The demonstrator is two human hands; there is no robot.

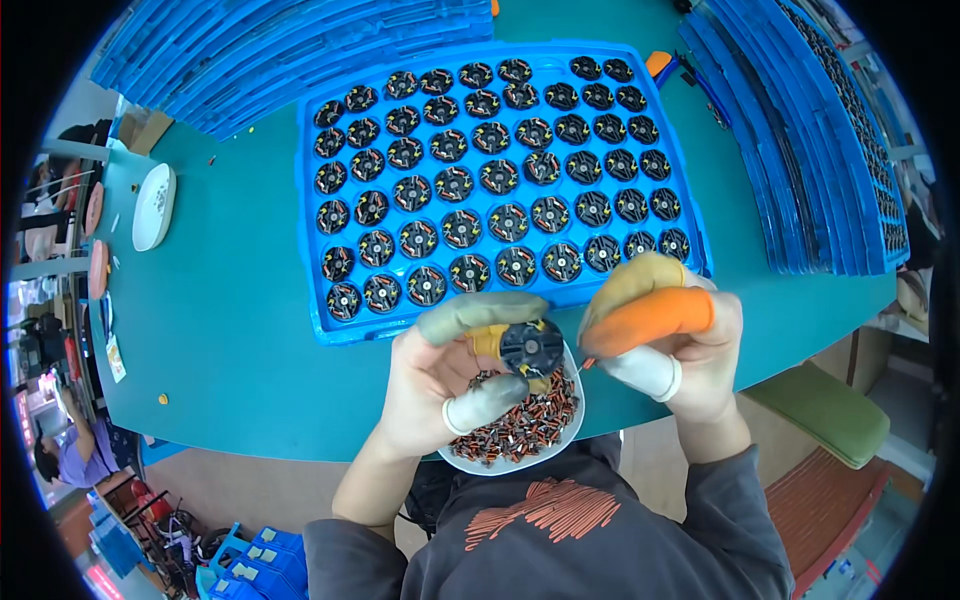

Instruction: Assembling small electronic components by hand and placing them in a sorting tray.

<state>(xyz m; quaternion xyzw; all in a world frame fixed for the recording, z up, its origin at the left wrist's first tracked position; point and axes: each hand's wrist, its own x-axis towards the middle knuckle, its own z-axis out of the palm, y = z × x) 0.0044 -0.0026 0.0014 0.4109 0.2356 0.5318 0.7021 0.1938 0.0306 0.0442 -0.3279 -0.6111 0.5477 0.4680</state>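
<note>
Tabletop (240, 290): layout

Centre: tray (311, 190), discs (462, 229) in rows inside. Behind tray, toward left: rear stack (270, 60). Right of tray: side stack (790, 150). Far left: dish (154, 207). Before tray, at near edge: bowl (480, 467), parts (520, 425) inside. Over bowl: left hand (432, 372), held disc (531, 348) in it. Right of held disc: right hand (665, 335), single part (588, 363) at its fingertips. Off tabletop, near right: seat (830, 412).

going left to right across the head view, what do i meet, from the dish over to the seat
White oval dish → left hand → round black part at that hand's fingertips → right hand → green seat cushion.
</note>
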